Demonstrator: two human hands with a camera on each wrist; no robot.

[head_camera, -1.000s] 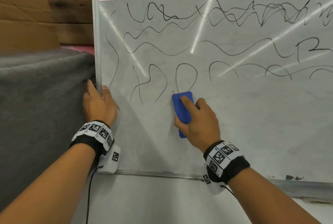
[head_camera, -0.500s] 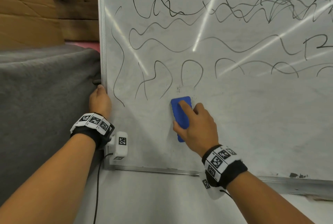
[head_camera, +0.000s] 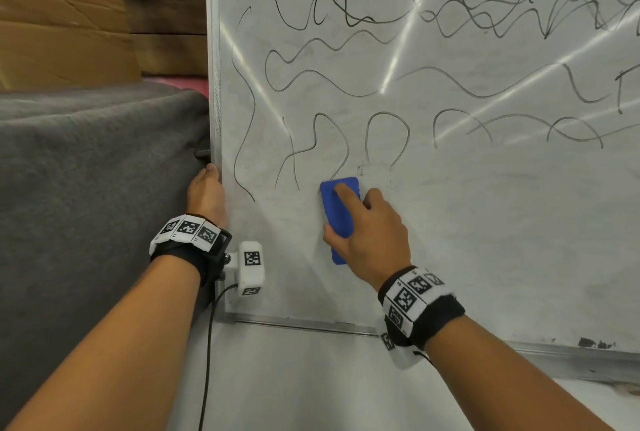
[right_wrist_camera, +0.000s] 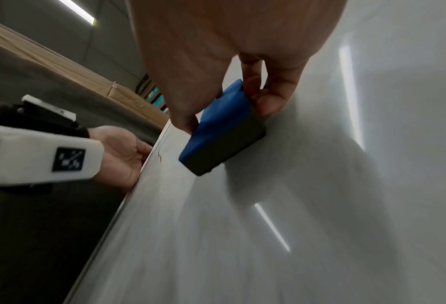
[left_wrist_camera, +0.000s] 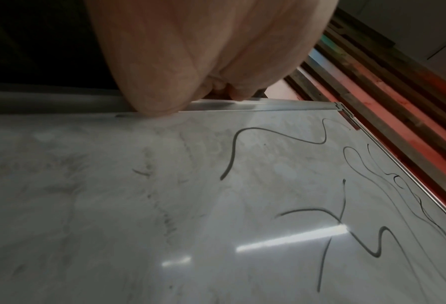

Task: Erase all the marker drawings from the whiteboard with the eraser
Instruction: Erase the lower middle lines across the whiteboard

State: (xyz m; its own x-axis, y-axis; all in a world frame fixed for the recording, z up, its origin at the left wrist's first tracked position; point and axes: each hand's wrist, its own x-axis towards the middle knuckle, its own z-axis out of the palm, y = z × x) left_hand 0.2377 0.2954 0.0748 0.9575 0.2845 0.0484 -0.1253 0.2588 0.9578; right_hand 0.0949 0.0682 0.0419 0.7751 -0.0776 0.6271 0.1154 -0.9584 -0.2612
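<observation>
- Eraser (head_camera: 337,212): right hand (head_camera: 370,236) grips it against the whiteboard (head_camera: 485,222), drawings (head_camera: 381,77) at 12 o'clock.
- Left hand (head_camera: 207,195) clasps the frame at 9 o'clock; fingers hidden behind.

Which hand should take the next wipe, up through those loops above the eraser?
Right. The right hand already grips the eraser flat against the whiteboard, just below the loops. The left hand holds the board's left edge.

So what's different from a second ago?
The left hand slid off the board face and now holds the frame edge. The eraser slid slightly left. The right hand still grips it; the scribbles above remain.
</observation>
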